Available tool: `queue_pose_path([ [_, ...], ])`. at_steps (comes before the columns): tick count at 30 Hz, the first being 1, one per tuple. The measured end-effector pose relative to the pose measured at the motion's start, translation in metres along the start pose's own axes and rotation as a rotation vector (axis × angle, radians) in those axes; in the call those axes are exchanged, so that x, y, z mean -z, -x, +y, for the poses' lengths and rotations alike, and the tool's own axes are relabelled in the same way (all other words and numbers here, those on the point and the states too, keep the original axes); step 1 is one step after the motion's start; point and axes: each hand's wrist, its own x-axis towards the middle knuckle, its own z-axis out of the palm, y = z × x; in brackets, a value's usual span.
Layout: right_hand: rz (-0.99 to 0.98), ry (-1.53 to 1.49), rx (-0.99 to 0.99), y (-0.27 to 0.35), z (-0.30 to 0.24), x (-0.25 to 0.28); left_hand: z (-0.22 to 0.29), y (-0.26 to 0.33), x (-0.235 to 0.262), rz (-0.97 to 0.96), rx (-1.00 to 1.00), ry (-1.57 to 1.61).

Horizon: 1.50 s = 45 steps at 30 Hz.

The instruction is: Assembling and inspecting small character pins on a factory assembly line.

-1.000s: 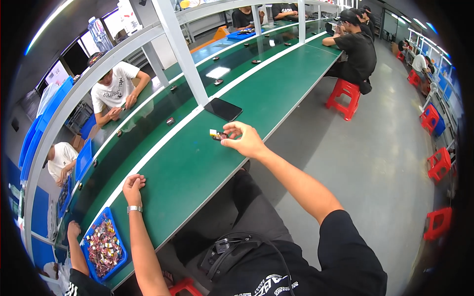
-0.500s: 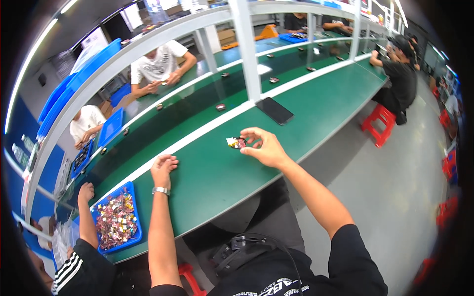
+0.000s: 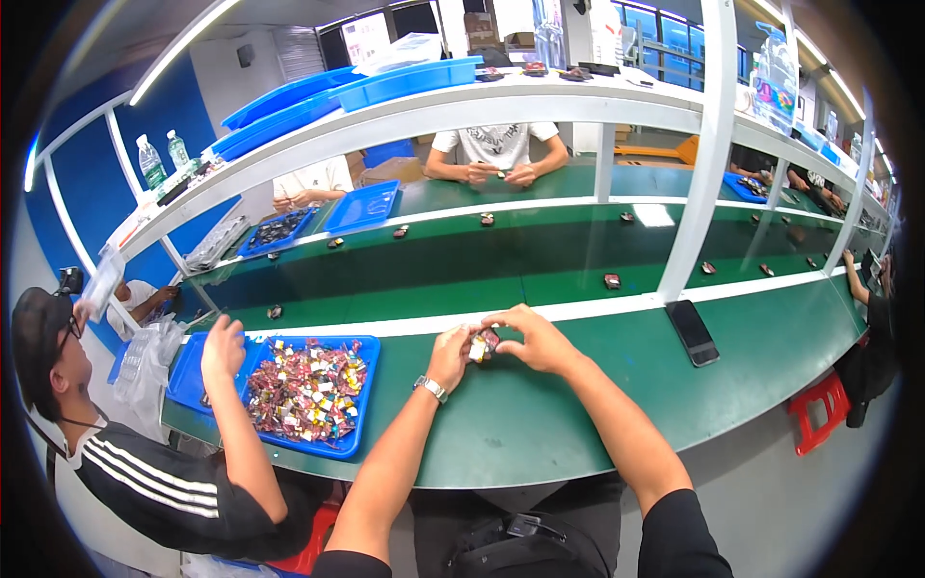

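Observation:
Above the green work table my two hands meet at one small part (image 3: 483, 344), dark red and black with a white and yellow patch. My left hand (image 3: 449, 358), with a metal-band watch on the wrist, pinches its left side. Thumb and forefinger of my right hand (image 3: 536, 339) close on it from the right. The fingers hide some of the part, so its exact kind cannot be made out. Left of my left forearm lies a blue tray (image 3: 362, 409) heaped with small red-wired pieces with white and yellow bits.
A black phone (image 3: 693, 333) lies on the table at the right. Beyond a white rail, a dark green belt (image 3: 559, 252) carries several small parts. A white post (image 3: 708, 154) rises near the phone. At the left, a co-worker's hand (image 3: 224, 349) hovers beside the tray.
The view has swung left. My left hand, previously apart from the part, has come to it and taken hold. The right hand still holds the part.

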Motion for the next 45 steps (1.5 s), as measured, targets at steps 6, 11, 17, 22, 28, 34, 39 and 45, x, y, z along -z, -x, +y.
queue_pose_path([
  [6,-0.033,-0.01,-0.006,-0.004,0.01,-0.004,0.0,-0.01,0.014,-0.116,0.059,-0.007],
  [11,0.03,0.065,-0.079,-0.001,0.013,-0.019,0.006,-0.008,-0.001,-0.036,0.06,-0.117],
  [17,0.159,0.266,-0.034,0.003,0.018,-0.032,0.012,-0.006,-0.01,0.04,0.113,-0.175],
  [22,0.178,0.172,-0.079,0.001,0.016,-0.031,0.018,-0.003,-0.013,-0.061,0.148,-0.184],
  [28,0.177,0.152,0.026,0.003,0.023,-0.03,0.014,0.0,-0.012,-0.081,0.138,-0.183],
  [34,0.115,0.141,0.02,0.006,0.02,-0.021,0.017,-0.001,-0.011,-0.136,0.161,-0.143],
  [39,0.094,0.148,-0.003,0.009,0.02,-0.021,0.016,0.001,-0.011,-0.153,0.17,-0.159],
  [45,0.087,0.212,0.051,0.01,0.02,-0.017,0.013,0.001,-0.015,-0.166,0.16,-0.101],
])
